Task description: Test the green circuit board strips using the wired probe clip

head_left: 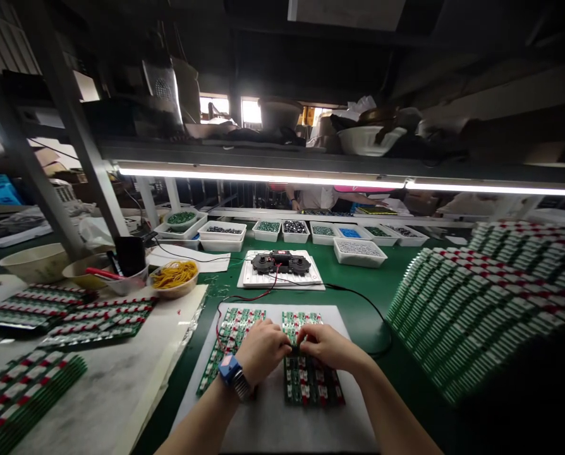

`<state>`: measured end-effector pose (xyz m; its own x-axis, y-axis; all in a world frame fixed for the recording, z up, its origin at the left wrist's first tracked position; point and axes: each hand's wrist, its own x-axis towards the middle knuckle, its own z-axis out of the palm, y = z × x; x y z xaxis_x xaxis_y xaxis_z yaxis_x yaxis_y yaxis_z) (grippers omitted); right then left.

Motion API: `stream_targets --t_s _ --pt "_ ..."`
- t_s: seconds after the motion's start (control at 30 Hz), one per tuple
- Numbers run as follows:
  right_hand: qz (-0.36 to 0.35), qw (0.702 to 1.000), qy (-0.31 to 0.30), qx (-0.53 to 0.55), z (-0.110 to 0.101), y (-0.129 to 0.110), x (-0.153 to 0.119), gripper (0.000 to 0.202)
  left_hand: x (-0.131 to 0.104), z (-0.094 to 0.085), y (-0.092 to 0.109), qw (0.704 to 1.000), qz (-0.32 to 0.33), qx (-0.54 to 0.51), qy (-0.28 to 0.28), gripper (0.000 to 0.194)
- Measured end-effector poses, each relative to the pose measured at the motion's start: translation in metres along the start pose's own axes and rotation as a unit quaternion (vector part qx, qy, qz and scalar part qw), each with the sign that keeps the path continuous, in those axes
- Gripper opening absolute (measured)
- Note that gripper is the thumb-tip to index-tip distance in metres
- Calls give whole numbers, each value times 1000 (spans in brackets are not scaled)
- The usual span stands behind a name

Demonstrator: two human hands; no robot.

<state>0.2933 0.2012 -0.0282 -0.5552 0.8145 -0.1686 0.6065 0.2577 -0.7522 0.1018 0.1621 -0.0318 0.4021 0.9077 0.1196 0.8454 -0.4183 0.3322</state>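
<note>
Two green circuit board panels with rows of white and red parts lie side by side on a pale mat. My left hand [264, 349], with a blue-and-metal band on its wrist, reaches over the left panel [237, 325] to the inner edge of the right panel [313, 379]. Its thumb and fingertips are pinched together. My right hand [328, 346] bends over the middle of the right panel, also pinching, close to the left fingertips. Something small and dark shows between the two hands; what the fingers hold is too small to make out.
Tall stacks of circuit board panels [472, 309] stand at right. White bins of small parts [361, 253] line the back, behind a black wired device [282, 262]. At left are yellow rubber bands [174, 275] in a bowl and more panels [21, 385]. Someone's arm [292, 199] shows beyond.
</note>
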Motion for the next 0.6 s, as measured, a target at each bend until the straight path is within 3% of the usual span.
stream_targets --t_s 0.6 --pt "-13 997 -79 17 -5 7 -2 11 -5 -8 -1 998 32 -29 -49 12"
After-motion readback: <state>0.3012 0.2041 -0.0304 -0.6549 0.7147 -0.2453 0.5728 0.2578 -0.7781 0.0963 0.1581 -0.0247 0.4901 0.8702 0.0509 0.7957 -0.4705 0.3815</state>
